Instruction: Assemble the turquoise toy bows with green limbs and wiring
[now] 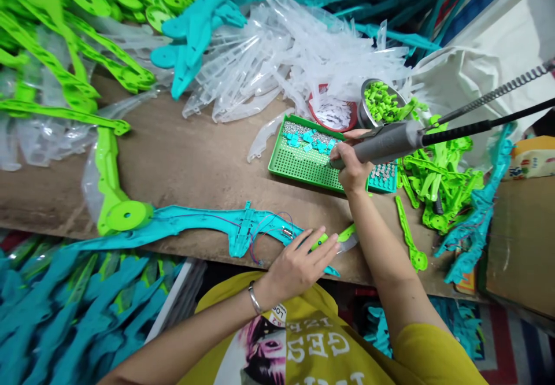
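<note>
A long turquoise plastic shell [191,217] lies along the bench's near edge, with thin red and blue wires and a small metallic part [287,232] in it. My left hand [299,258] rests on the shell's right end, its fingers stretched out, partly hiding a green piece [319,241] there. My right hand [353,168] is wrapped round a grey electric screwdriver [385,142] that hangs from a spring and black cable. The screwdriver is held over the green perforated tray [303,171], where small screws and turquoise pieces [318,142] lie; its tip is hidden by the hand.
Clear plastic parts [260,55] and green parts [78,38] are heaped at the back. A red basket [312,110], a metal bowl [363,104] and loose green pieces [446,182] stand right of the middle. A cardboard box [520,229] is at the right edge.
</note>
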